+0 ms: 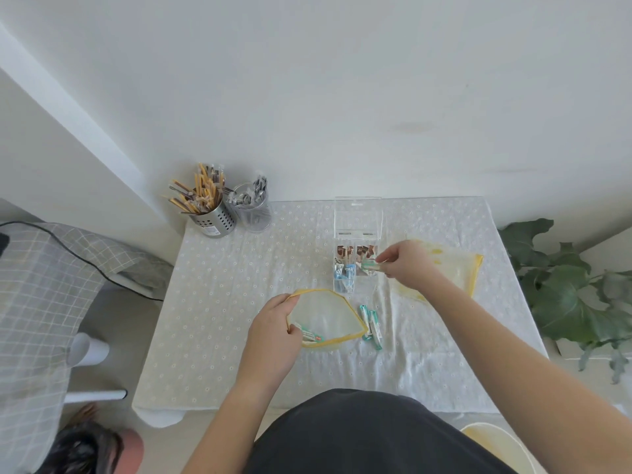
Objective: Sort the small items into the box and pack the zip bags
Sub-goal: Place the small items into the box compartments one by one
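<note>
Left hand (273, 325), nearest the person, grips the yellow rim of a mesh zip bag (328, 318), with its fingers curled over the edge so the mouth gapes open on the counter (232, 275). One red-and-white sachet (309, 335) lies inside the bag, by the fingers. Just to the right of the bag, a few loose teal sachets (371, 325) lie on the cloth.

Farther back, the right hand (407, 263) pinches a teal sachet (370, 265) between thumb and fingertips, over the near right compartment of a clear divided box (352, 291). The far compartments hold brown sachets (355, 251) and the near left one holds blue sachets (343, 275). The box lid (357, 217) stands open behind. A second zip bag (458, 268) lies flat beyond the right hand.

The step appears to be sorting teal sachets into their own compartment. To do it well, the right hand should lower the sachet lengthwise inside the walls before letting go, so that it does not bridge a divider or land among the blue ones. The box looks light, so a nudge to its wall could slide it. The loose teal sachets likely go into the same compartment.

At the back left corner stand a perforated metal holder (213, 217) of wrapped sticks and a clear cup (253, 213) of grey sachets.
</note>
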`<state>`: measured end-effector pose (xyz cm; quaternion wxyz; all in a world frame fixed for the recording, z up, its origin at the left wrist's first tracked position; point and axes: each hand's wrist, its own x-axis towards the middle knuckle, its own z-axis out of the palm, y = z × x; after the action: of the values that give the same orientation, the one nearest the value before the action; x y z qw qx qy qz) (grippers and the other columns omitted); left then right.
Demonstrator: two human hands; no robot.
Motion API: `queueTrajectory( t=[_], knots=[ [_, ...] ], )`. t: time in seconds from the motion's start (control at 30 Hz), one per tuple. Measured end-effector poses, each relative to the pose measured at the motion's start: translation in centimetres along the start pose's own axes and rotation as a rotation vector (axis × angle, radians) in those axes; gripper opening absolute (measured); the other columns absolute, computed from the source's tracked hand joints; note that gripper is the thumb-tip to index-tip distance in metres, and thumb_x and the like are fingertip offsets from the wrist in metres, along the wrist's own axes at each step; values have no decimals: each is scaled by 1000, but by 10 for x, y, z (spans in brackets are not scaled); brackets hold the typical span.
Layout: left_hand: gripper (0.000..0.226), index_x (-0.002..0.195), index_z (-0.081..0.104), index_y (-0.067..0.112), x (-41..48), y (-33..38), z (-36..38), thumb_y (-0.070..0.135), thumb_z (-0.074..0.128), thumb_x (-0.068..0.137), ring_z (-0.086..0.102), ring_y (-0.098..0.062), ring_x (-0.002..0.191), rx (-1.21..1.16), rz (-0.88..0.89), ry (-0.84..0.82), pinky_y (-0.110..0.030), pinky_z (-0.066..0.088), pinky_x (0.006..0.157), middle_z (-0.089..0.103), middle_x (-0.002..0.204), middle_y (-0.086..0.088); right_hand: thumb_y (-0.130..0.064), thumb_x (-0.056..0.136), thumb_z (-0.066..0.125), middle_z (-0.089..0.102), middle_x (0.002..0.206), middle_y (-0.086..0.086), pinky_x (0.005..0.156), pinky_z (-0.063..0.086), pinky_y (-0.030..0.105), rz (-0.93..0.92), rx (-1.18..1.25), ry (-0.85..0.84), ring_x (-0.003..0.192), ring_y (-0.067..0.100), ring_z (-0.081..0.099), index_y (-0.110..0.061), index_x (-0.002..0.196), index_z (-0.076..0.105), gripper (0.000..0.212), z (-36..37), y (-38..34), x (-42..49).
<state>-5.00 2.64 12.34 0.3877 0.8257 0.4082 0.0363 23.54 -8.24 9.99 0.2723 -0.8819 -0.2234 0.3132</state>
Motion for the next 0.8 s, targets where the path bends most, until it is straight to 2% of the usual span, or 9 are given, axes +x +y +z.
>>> queueTrajectory(
  t=[0.07,0.17,0.27,0.43,0.57,0.67,0.73,0.8],
  knots=[
    [62,150,56,23,0,-1,0,1,57,93,66,-22,105,-8,-1,-9,-33,51,106,51,143,21,-2,88,64,75,94,7,53,45,20,-7,-99,-20,62,11,59,-11,100,80,21,15,3,18],
    [62,148,58,24,1,1,0,-1,56,92,59,-14,88,-27,15,-15,-22,51,98,51,134,25,1,87,64,73,114,7,65,49,25,-44,-239,-67,73,14,61,-10,99,81,23,33,2,38],
    [62,149,57,26,3,-2,0,0,55,93,65,-21,107,-15,-7,-30,-27,51,104,52,144,20,4,87,61,70,123,6,80,56,29,-83,-372,-128,95,21,67,-13,104,80,31,44,-5,49],
    [61,146,60,26,6,-4,0,-3,54,93,55,-5,123,1,-27,-40,-16,43,106,47,136,27,11,89,51,70,125,5,88,57,30,-174,-531,-201,109,25,68,-15,112,79,44,54,-9,57],
    [61,146,60,26,9,-7,2,-2,54,92,60,-13,121,5,-47,-58,-26,47,110,52,144,20,11,86,52,73,117,3,86,59,31,-189,-496,-178,102,22,70,-15,110,78,44,55,-4,65],
    [62,146,60,30,10,-8,4,-1,54,92,64,-16,112,-15,-45,-71,-28,52,105,51,138,26,9,89,50,73,114,2,87,58,31,-196,-430,-129,100,20,69,-16,115,75,45,50,1,60],
    [63,146,59,32,11,-8,6,1,55,92,65,-20,108,-16,-44,-75,-28,53,102,51,139,28,5,92,49,74,111,0,85,57,29,-204,-341,-61,97,16,69,-19,119,74,44,44,1,51],
    [65,148,57,32,12,-6,7,2,55,91,66,-23,110,-16,-38,-86,-31,54,102,50,141,28,-2,94,53,74,105,-5,78,56,25,-209,-198,3,88,11,68,-21,114,75,35,34,-3,34]
  ],
)
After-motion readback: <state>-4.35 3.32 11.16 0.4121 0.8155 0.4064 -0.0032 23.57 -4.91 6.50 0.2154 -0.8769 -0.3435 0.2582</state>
